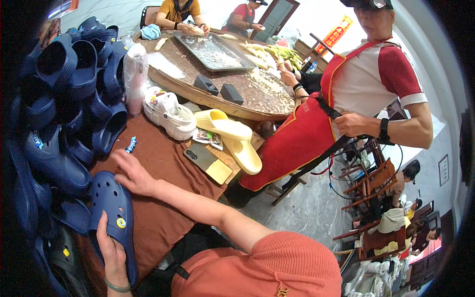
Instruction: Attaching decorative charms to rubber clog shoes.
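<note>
Left hand (pixel 113 252): clamped on blue clog (pixel 115 213), steadying its heel at brown surface (pixel 158 163) edge | Right hand (pixel 131 174): open, flat on surface beside clog's toe, bracing | Clog pile (pixel 64 99): stacked left, within reach.

Single head view, fisheye, looking down and forward, close over brown table (pixel 163 163), room beyond bending at rim

Shoes, phone and a round tray around a brown table

At nine o'clock dark-blue clogs (pixel 59 99) are heaped; toward twelve lies a wide round tray (pixel 217 69); near centre sit white clogs (pixel 168 114), yellow slides (pixel 232 136) and a phone (pixel 208 162); a person in a red apron (pixel 302 138) stands at two o'clock.
</note>
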Motion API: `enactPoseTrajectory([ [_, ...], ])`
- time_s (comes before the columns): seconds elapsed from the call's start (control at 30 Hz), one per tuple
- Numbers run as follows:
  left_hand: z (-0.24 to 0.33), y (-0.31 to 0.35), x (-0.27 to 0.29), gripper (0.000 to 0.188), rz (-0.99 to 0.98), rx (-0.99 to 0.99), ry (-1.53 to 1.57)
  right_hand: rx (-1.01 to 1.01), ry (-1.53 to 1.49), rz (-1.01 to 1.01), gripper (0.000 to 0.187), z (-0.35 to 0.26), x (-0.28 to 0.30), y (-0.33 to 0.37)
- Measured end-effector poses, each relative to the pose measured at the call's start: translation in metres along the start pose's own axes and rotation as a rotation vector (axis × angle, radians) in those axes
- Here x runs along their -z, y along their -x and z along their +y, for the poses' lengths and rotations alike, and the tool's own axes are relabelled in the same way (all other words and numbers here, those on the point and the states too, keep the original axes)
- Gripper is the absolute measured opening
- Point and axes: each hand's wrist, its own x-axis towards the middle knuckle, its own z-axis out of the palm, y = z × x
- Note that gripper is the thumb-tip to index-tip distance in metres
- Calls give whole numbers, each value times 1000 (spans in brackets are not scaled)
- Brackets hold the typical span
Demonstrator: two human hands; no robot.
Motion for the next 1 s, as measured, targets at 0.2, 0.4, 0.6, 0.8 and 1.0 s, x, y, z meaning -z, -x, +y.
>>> enactPoseTrajectory([
  [0.2, -3, -6, 3, 53, -4, -45, 134, 356, -138, -530, 79, -66, -6, 5],
  [0.4, -8, -12, 11, 53, -62, -58, 107, 358, -98, -501, 79, -58, -15, 14],
  [0.6, -5, -10, 8, 51, -144, -13, 142, 422, -242, -513, 76, -54, 1, 7],
  [0.8, -8, -5, 13, 43, -43, -100, -192, 442, -149, -428, 66, -49, -18, 16],
  [1.0, -4, -4, 9, 43, -70, -153, -300, 459, -107, -326, 60, -48, -26, 23],
])
